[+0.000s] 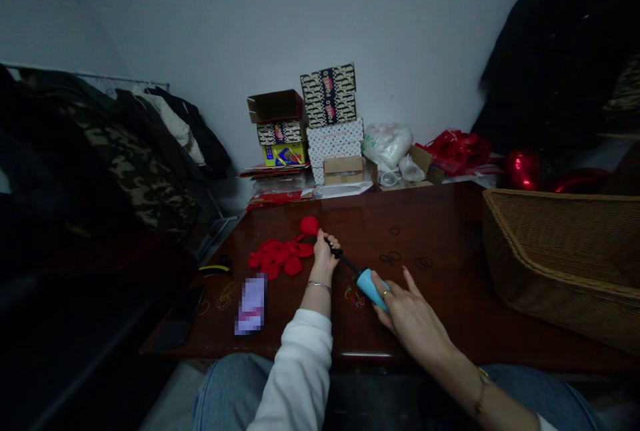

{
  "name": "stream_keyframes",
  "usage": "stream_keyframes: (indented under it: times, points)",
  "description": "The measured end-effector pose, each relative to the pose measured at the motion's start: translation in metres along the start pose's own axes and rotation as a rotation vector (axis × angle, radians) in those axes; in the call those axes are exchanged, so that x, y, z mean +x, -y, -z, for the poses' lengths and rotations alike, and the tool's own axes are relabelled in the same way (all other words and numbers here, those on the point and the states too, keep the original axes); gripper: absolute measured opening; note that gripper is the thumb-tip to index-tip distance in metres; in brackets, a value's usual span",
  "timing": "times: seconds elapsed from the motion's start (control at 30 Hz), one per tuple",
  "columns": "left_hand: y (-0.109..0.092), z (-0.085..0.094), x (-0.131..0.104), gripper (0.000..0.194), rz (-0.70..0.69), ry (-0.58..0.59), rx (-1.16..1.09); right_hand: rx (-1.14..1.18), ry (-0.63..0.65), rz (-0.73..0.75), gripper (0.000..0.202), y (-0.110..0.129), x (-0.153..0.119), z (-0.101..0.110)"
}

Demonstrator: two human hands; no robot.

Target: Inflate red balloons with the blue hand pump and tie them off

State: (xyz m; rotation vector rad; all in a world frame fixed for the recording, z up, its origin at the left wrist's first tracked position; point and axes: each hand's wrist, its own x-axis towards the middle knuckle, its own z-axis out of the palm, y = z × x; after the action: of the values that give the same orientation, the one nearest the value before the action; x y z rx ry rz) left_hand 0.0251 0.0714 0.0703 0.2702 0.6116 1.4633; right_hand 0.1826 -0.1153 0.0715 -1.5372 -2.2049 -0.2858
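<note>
A light blue hand balloon pump (371, 286) with a black rod is held slantwise over the brown table. My left hand (325, 252) is closed around its black far end. Right beyond those fingers sits a small, round red balloon (309, 225), partly filled; whether it is fixed on the nozzle is hidden. My right hand (410, 311) grips the blue barrel between thumb and fingers, with some fingers stretched out. Left of my left hand lies a heap of limp red balloons (275, 256). Small coloured bands (355, 296) lie below the pump.
Black rings (423, 263) lie on the table (450, 224). A wicker basket (560, 264) takes up the right side. Stacked boxes (334, 141) stand against the wall. At the left are a blurred purple item (251, 304), yellow bands (225, 296) and a dark phone-like slab (181, 317).
</note>
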Motion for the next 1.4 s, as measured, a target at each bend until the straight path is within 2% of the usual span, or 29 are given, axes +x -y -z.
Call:
stream_keyframes:
  times: [0.23, 0.4, 0.57, 0.8, 1.0, 1.17, 1.4]
  points:
    - [0.010, -0.002, -0.003, 0.038, -0.008, -0.005, 0.064, -0.100, 0.042, -0.003, 0.050, 0.014, 0.040, -0.008]
    - [0.013, 0.000, -0.001, 0.039, -0.016, -0.020, 0.104, -0.141, 0.043, -0.006, 0.052, 0.019, 0.051, -0.014]
    - [0.007, 0.002, -0.002, 0.036, -0.012, -0.042, 0.110, -0.141, 0.024, 0.013, 0.054, 0.018, 0.037, -0.016]
    - [-0.008, 0.007, 0.006, 0.033, -0.036, -0.040, 0.106, -0.054, -0.017, 0.050, 0.055, -0.001, -0.008, -0.012]
    - [-0.005, 0.004, 0.004, 0.034, -0.025, -0.065, 0.083, -0.028, -0.045, 0.035, 0.050, -0.006, -0.024, -0.004]
    - [0.001, -0.001, -0.004, 0.034, -0.011, -0.065, 0.090, -0.021, -0.007, 0.002, 0.050, 0.001, -0.010, -0.003]
    - [0.013, 0.001, -0.006, 0.034, -0.005, -0.041, 0.139, -0.082, 0.018, 0.000, 0.049, 0.013, 0.030, -0.009]
